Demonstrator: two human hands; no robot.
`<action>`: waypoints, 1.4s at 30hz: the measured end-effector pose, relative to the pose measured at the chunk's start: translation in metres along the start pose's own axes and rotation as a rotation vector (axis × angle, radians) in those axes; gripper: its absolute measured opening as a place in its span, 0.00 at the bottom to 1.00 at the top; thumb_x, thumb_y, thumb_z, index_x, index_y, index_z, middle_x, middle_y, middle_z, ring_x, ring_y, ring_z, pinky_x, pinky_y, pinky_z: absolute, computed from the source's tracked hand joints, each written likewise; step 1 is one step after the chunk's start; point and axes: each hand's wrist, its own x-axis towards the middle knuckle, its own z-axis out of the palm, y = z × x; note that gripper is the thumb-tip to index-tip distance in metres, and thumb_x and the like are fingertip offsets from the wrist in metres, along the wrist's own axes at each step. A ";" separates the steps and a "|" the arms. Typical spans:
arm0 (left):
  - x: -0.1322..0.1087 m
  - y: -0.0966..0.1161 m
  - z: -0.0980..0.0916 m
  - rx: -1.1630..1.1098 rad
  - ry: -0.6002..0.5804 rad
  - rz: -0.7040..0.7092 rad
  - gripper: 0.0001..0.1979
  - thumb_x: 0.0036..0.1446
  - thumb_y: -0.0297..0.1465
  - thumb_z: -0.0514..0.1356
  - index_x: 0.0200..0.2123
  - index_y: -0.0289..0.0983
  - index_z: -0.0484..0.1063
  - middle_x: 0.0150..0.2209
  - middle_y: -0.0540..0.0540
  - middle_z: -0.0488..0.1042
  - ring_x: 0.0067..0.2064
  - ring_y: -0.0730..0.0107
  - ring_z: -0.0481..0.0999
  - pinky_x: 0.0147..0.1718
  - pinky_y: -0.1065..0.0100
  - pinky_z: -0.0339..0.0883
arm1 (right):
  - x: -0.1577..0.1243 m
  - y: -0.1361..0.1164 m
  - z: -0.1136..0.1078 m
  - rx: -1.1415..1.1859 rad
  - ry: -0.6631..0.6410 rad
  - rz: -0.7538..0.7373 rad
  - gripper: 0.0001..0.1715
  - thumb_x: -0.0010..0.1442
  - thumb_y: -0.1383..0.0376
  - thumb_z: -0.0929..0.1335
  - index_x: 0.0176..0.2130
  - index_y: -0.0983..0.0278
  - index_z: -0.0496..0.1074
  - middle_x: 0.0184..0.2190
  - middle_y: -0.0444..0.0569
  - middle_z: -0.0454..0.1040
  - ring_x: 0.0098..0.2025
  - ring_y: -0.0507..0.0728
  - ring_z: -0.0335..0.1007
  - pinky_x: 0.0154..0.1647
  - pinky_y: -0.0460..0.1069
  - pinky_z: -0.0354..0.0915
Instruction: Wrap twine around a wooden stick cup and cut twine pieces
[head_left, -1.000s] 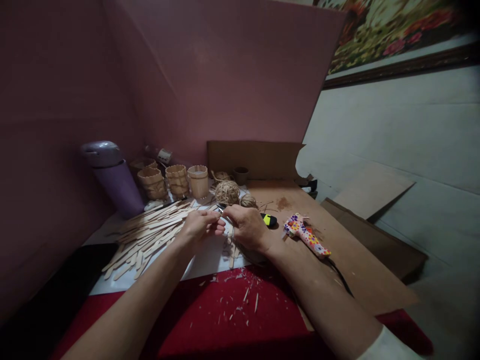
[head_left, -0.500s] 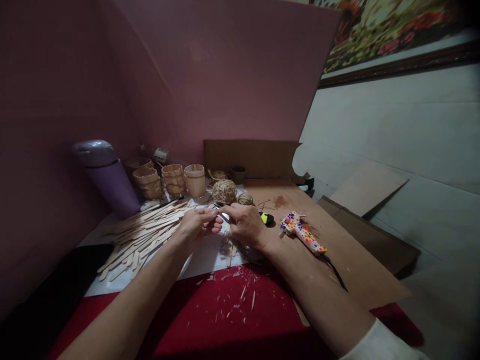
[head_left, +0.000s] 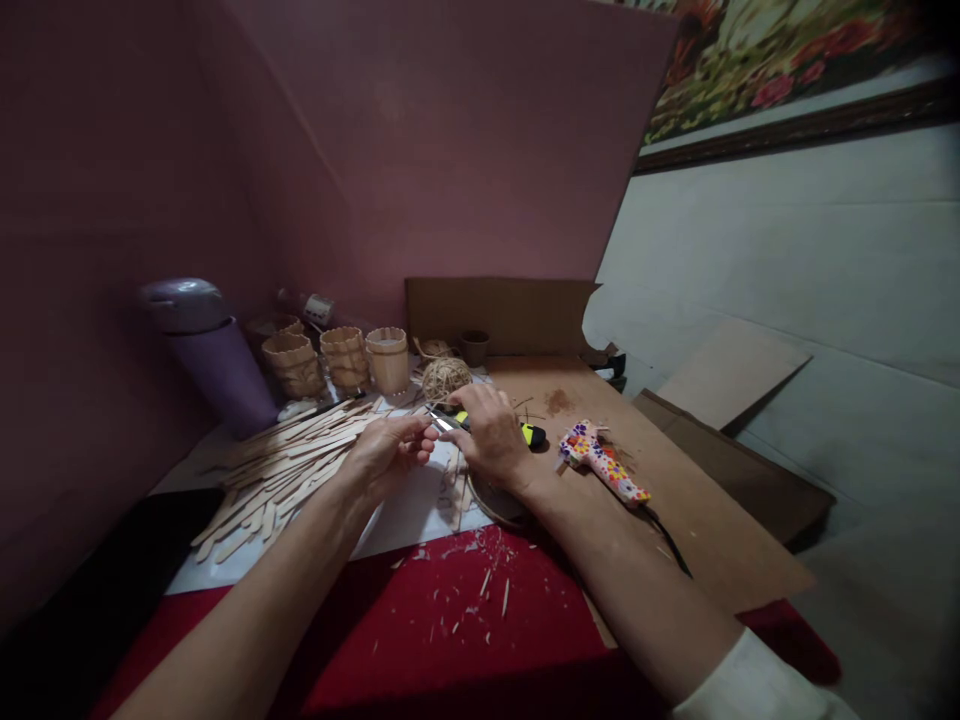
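My left hand (head_left: 394, 447) is closed in a pinch, thumb and index finger together. Anything in that pinch is too small to make out. Close by on the right, my right hand (head_left: 491, 435) curls around a slim silver pointed tool (head_left: 441, 423), whose tip reaches towards my left fingertips. Its exact kind is unclear. A yellow-and-black handle (head_left: 533, 436) shows beyond the right hand, partly hidden by it; I cannot tell whether it joins the silver tool. A ball of twine (head_left: 446, 380) lies just behind my hands. Under the right wrist is a round object's rim (head_left: 491, 503).
Many flat wooden sticks (head_left: 292, 470) lie left on white paper. Behind them stand wooden-sided cups (head_left: 388, 362) and a purple bottle (head_left: 217, 365). A flower-patterned glue gun (head_left: 604, 463) with a black cord rests right on a brown board (head_left: 697, 540). Scraps litter the red cloth (head_left: 450, 620).
My right fingers have lifted and drawn back slightly from my left fingertips. More of the silver tool and a yellow part by the fingers now show. My left hand has barely moved.
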 end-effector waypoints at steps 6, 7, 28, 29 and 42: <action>0.001 -0.001 -0.003 0.034 -0.034 0.062 0.02 0.48 0.22 0.60 0.26 0.27 0.72 0.20 0.47 0.72 0.17 0.80 0.68 0.15 0.80 0.63 | 0.000 0.000 -0.002 0.051 0.004 -0.201 0.11 0.61 0.58 0.64 0.39 0.61 0.72 0.38 0.50 0.70 0.43 0.57 0.60 0.45 0.52 0.53; 0.001 -0.001 -0.003 0.044 -0.039 0.075 0.02 0.47 0.23 0.61 0.27 0.27 0.72 0.20 0.47 0.72 0.17 0.81 0.68 0.14 0.80 0.62 | 0.000 0.001 -0.001 0.063 -0.017 -0.221 0.12 0.62 0.58 0.63 0.39 0.60 0.73 0.36 0.49 0.70 0.42 0.57 0.60 0.45 0.52 0.53; -0.004 -0.003 0.003 0.289 -0.153 0.177 0.13 0.41 0.33 0.67 0.19 0.32 0.67 0.15 0.51 0.68 0.14 0.79 0.63 0.12 0.76 0.54 | 0.001 0.003 0.006 0.587 -0.006 0.145 0.07 0.57 0.65 0.65 0.28 0.63 0.69 0.20 0.40 0.64 0.24 0.49 0.57 0.27 0.45 0.54; -0.004 -0.003 0.002 0.280 -0.176 0.172 0.12 0.42 0.33 0.66 0.20 0.32 0.68 0.16 0.50 0.69 0.14 0.79 0.64 0.12 0.76 0.56 | 0.002 0.003 0.006 0.599 -0.001 0.159 0.07 0.57 0.65 0.64 0.28 0.63 0.68 0.20 0.41 0.64 0.24 0.49 0.57 0.27 0.45 0.54; -0.008 -0.002 0.004 0.225 -0.169 0.079 0.06 0.50 0.28 0.61 0.29 0.29 0.71 0.24 0.43 0.74 0.18 0.76 0.70 0.16 0.76 0.62 | 0.002 0.004 0.007 0.615 -0.020 0.210 0.08 0.57 0.64 0.64 0.28 0.64 0.67 0.20 0.40 0.64 0.24 0.49 0.57 0.27 0.45 0.54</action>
